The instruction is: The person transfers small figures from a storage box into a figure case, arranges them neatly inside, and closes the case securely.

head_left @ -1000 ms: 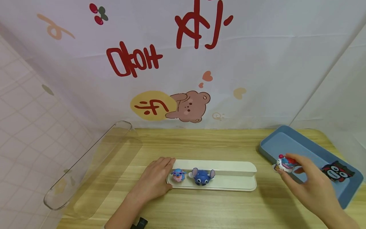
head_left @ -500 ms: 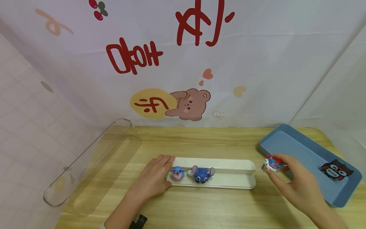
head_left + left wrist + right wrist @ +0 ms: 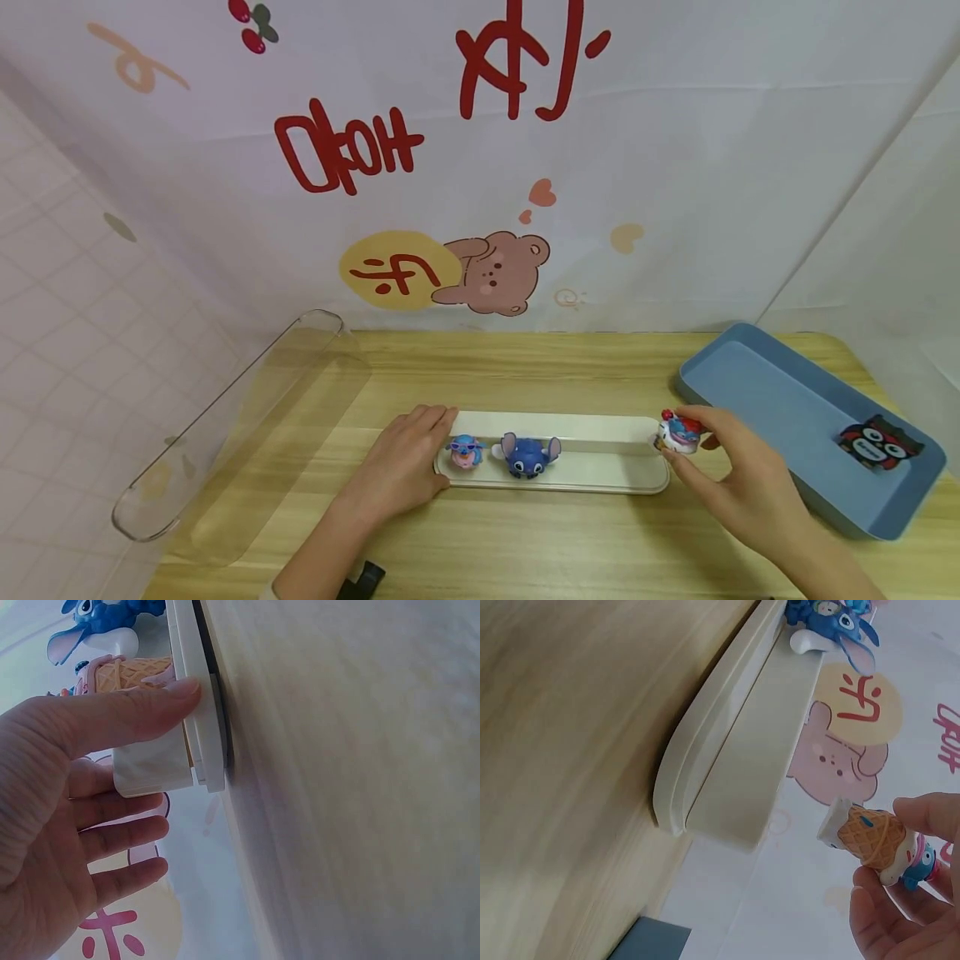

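My left hand (image 3: 408, 454) grips the left end of a cream two-step display stand (image 3: 615, 472); in the left wrist view its thumb lies across the front edge and the fingers are behind. On the lower step sit a small blue figurine with sunglasses (image 3: 466, 452) and a big-eared blue figurine (image 3: 527, 457). My right hand (image 3: 750, 479) pinches a blue-and-white figurine with a red top (image 3: 678, 434) in the air by the stand's right end. The right wrist view shows its waffle-cone body and white base.
A blue tray (image 3: 772, 375) lies at the right, with a black-and-red owl piece (image 3: 879, 442) inside. On the left lies a long clear plastic cover (image 3: 247, 450). A printed white cloth (image 3: 675, 167) hangs behind the wooden table (image 3: 540, 550).
My right hand has carried the cone figurine leftward from over the blue tray to the stand's right end. The left hand has stayed at the stand's left end.
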Available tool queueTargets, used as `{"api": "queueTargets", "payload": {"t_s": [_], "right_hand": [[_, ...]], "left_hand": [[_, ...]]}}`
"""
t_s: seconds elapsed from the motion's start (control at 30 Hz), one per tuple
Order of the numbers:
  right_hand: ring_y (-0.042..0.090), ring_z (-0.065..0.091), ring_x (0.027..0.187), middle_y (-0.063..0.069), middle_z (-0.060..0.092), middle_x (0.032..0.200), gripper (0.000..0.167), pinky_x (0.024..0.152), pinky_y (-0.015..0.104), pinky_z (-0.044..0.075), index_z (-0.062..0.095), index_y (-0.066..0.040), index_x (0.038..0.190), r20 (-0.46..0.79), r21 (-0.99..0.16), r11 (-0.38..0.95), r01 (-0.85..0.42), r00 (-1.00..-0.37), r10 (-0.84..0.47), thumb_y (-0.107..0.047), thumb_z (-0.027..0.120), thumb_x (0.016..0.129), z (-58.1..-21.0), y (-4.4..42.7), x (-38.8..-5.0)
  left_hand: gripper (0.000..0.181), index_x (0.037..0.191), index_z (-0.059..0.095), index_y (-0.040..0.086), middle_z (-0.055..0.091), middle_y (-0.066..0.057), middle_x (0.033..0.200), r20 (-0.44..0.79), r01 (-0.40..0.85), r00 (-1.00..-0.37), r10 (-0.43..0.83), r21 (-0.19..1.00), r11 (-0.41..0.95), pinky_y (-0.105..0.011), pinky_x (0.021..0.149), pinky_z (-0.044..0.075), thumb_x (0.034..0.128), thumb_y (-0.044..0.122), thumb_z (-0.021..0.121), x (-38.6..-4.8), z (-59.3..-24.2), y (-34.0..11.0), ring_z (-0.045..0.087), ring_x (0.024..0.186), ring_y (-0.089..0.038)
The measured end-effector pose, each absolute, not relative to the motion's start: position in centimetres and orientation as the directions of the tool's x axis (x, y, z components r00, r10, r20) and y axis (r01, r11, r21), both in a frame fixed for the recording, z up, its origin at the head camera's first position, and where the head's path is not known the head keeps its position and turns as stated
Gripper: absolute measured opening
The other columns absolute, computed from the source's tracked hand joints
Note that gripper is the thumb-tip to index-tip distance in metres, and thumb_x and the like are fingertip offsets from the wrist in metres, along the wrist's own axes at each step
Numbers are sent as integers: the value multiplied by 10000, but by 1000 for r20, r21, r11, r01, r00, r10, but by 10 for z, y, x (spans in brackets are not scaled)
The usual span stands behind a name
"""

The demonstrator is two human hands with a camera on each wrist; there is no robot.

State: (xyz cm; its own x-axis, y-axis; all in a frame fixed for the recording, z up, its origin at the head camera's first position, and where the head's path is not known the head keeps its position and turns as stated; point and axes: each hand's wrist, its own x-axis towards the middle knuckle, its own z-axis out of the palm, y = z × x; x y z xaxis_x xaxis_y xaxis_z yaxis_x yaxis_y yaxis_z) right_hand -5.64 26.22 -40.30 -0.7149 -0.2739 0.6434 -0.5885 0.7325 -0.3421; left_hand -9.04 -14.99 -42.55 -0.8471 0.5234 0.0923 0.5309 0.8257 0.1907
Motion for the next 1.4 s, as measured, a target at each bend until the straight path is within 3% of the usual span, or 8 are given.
{"api": "queueTargets", "payload": {"t_s": [0.33, 0.73, 1.13, 1.4], "right_hand": [[24, 606, 887, -68, 692, 1071, 649, 757, 113, 492, 677, -49, 1228, 613, -349, 725, -594, -730, -303, -641, 526, 1008, -407, 248, -58], [47, 616, 915, -54, 681, 1074, 579, 857, 92, 469, 671, -36, 1198, 611, -364, 658, -660, -702, -367, -577, 558, 1025, -412, 236, -63], [44, 657, 904, -90, 691, 1115, 576, 830, 142, 538, 652, -78, 1221, 556, -392, 640, -661, -725, -407, -604, 542, 1013, -423, 221, -66], [61, 659, 900, -99, 696, 1080, 510, 877, 114, 497, 663, -97, 1225, 587, -370, 607, -704, -683, -434, -550, 523, 1037, -430, 212, -70]], "left_hand": [[945, 1480, 552, -19, 600, -129, 1427, 94, 539, -842, 531, 193, 820, -487, 1076, 488, 699, 275, 995, -91, -425, -150, 547, 1315, -278], [942, 1480, 550, -24, 598, -134, 1430, 88, 537, -843, 530, 192, 822, -488, 1087, 482, 701, 267, 992, -91, -424, -150, 544, 1322, -281], [942, 1476, 553, -25, 599, -129, 1430, 82, 523, -851, 518, 209, 826, -498, 1089, 478, 695, 260, 996, -90, -423, -150, 547, 1316, -284], [939, 1466, 564, -26, 610, -122, 1409, 99, 533, -846, 524, 202, 822, -491, 1069, 493, 686, 259, 1002, -91, -424, -150, 557, 1299, -280]]}}
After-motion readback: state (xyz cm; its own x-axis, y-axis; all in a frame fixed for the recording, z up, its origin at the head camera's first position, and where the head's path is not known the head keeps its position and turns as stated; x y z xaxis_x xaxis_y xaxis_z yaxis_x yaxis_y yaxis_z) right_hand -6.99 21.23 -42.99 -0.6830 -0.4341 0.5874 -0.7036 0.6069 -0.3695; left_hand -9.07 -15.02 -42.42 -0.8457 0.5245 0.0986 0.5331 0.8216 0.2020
